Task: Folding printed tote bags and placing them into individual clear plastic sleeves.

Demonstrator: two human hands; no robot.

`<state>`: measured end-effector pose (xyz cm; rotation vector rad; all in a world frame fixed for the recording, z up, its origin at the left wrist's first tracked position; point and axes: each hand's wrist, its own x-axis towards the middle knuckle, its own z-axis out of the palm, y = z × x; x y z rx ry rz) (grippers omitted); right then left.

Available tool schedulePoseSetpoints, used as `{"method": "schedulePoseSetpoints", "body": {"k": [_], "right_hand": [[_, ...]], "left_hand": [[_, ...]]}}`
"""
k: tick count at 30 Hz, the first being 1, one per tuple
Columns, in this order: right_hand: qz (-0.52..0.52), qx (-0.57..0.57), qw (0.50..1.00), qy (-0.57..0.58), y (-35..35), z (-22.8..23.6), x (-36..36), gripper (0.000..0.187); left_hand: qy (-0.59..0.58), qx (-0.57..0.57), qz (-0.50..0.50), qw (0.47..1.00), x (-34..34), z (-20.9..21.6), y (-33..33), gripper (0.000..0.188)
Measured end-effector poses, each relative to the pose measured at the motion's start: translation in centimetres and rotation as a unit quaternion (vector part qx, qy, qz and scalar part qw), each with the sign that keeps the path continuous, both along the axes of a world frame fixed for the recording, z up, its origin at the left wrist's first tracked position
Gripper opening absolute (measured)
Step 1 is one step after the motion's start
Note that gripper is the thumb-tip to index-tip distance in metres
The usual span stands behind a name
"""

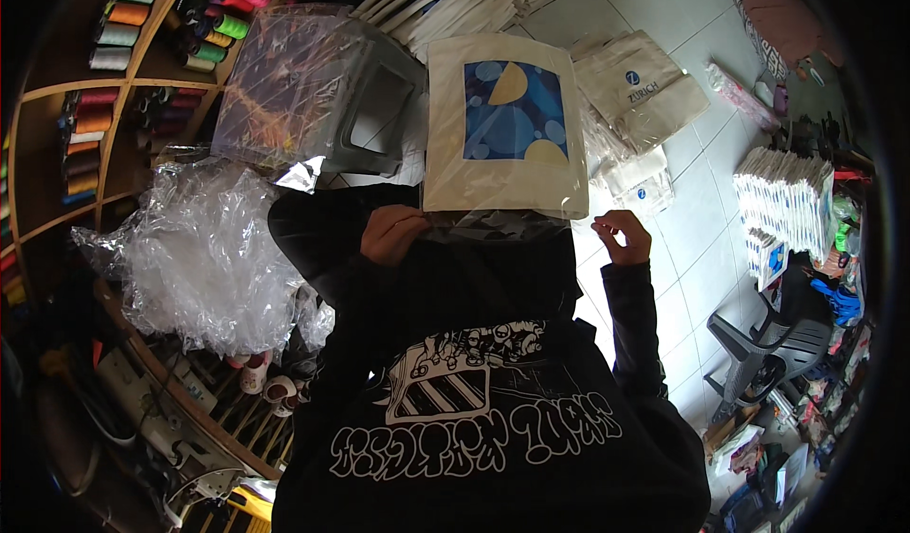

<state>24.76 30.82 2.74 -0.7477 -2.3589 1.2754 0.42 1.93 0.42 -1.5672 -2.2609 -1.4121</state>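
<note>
A cream cloth bag [445, 97] with a blue square print of circles and yellow half-rounds lies in front of me, inside a clear plastic sleeve [502, 222]. The sleeve's open-looking, crinkled end faces my lap. At its near left corner, my left hand [393, 234] is closed on the plastic. My right hand [624, 237] is held just off the near right corner, thumb and forefinger curled together in a pinch. Whatever may be between those fingertips is too small to make out.
A grey stool-like frame [384, 106] and a plastic-wrapped box [280, 92] stand at left, beside heaped clear sleeves [204, 258]. Wrapped cream bags [640, 87] lie on the tiles at right. Farther right are a bag stack [782, 201] and a black chair [773, 343]. Thread shelves [109, 87] line the left.
</note>
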Motion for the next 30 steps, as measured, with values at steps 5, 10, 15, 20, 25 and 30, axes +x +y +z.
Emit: {"method": "schedulePoseSetpoints", "body": {"k": [5,10,15,20,25,30], "right_hand": [[0.014,-0.020,1.000,-0.007,0.2,0.6,-0.1,0.017],[0.051,-0.015,0.999,-0.001,0.9,1.5,-0.8,0.015],[0.062,-0.029,0.998,-0.010,1.5,1.5,-0.8,0.010],[0.068,-0.064,0.996,0.009,1.2,1.4,-1.1,0.007],[0.030,-0.121,0.991,0.045,0.3,0.9,-0.9,0.005],[-0.033,-0.220,0.972,0.074,-0.9,0.9,-1.1,0.005]], "left_hand": [[0.009,-0.011,-0.037,0.999,-0.8,0.3,-0.3,0.018],[-0.007,-0.026,-0.063,0.998,-1.5,0.8,-0.3,0.018],[-0.070,-0.015,-0.065,0.995,-2.0,0.7,-0.5,0.017],[-0.170,-0.053,-0.028,0.984,-1.7,1.6,-0.3,0.013],[-0.194,-0.039,-0.011,0.980,-1.3,2.3,-0.1,0.009],[-0.245,-0.016,0.030,0.969,-0.5,2.3,0.1,0.002]]}}
